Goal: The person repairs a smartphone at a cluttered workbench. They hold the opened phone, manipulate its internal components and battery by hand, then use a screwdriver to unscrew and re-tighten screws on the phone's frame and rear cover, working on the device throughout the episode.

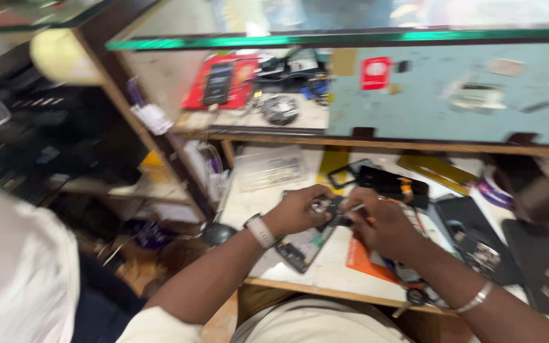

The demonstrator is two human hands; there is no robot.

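Observation:
An opened phone with its circuit board showing lies on the white worktop. My left hand, a pale watch on its wrist, rests on the phone's upper end and pinches a small shiny part. My right hand, with a metal bracelet on the wrist, holds a thin orange-handled tool whose tip points at that same spot. The picture is blurred, so the small part is hard to make out.
A person in a white shirt sits at the left. A dark phone case and a black frame lie behind my hands, an orange card under my right hand, black covers at the right. A shelf above holds a red mat.

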